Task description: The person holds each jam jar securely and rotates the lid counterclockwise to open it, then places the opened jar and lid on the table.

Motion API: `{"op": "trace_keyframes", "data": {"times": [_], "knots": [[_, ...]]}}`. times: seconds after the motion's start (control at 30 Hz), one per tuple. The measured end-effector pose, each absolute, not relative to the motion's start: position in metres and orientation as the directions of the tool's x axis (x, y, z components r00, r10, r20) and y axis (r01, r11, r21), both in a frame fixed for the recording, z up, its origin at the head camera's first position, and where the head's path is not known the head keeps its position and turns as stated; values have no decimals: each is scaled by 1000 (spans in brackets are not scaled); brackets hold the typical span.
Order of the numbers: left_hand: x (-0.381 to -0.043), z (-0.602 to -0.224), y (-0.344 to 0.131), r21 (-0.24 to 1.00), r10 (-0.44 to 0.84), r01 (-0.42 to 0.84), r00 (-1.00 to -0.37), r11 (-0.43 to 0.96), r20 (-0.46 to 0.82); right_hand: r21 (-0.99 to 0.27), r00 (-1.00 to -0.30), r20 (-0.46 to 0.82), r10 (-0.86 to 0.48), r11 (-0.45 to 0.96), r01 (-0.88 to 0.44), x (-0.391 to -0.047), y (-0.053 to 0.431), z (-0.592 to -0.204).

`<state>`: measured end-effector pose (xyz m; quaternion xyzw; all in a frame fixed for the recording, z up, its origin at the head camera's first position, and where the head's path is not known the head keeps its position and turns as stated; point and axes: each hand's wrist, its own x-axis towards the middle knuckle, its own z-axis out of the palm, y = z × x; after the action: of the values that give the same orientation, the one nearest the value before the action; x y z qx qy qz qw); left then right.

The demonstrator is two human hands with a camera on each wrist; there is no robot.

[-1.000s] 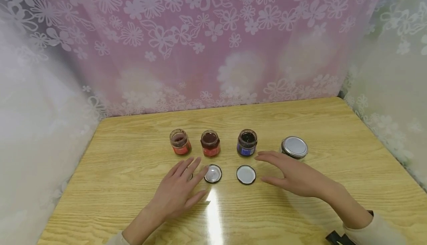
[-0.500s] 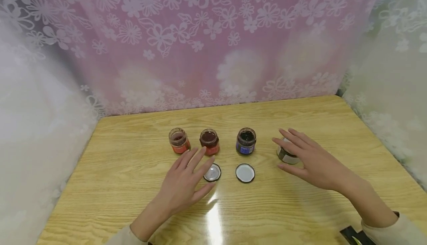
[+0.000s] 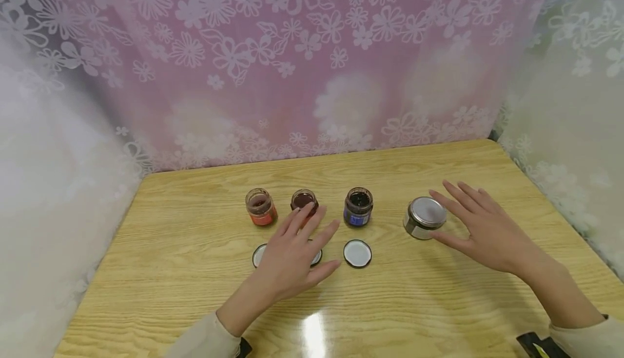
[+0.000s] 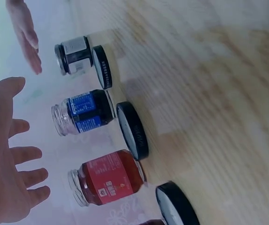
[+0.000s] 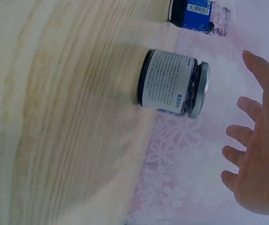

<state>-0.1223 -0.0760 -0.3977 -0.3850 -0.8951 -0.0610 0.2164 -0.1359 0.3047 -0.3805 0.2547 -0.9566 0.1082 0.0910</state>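
My right hand (image 3: 487, 233), fingers spread, hovers just right of a lidded jar (image 3: 423, 222) with a silver lid (image 3: 428, 212). The right wrist view shows that jar's white label (image 5: 167, 82) and a gap between it and the fingers. My left hand (image 3: 294, 258) is over the lids with its fingers extended, holding nothing. It partly covers the middle red-labelled jar (image 3: 303, 200) and two upturned lids. Another open red-labelled jar (image 3: 261, 209) stands to its left. A blue-labelled open jar (image 3: 358, 209) has an upturned lid (image 3: 357, 253) in front of it.
All the jars stand in a row on the wood-grain table (image 3: 185, 271). A pink floral curtain (image 3: 312, 76) hangs behind it, with pale cloth at both sides. A dark strap piece (image 3: 538, 344) shows beside the right sleeve.
My right hand has moved right, from beside the blue-labelled jar, across the silver-lidded jar to its right side. My left hand has shifted right and slightly forward over the lids.
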Motion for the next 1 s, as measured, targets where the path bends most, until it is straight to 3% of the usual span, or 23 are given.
{"op": "trace_keyframes", "data": {"times": [0.37,0.6,0.83,1.0], "knots": [[-130,-388,-48,-121,718,734,-593,668,363,-179,-884,192,-425,871,-458,-135,321,-388],[-128,-387,-21,-173,768,765,-547,620,334,-175,-897,176,-406,883,-435,-134,328,-391],[-127,-389,0,-152,810,810,-512,566,287,-193,-907,171,-384,890,-413,-132,332,-396],[-130,-394,14,-116,805,811,-532,573,263,-182,-902,183,-390,888,-421,-134,336,-398]]}}
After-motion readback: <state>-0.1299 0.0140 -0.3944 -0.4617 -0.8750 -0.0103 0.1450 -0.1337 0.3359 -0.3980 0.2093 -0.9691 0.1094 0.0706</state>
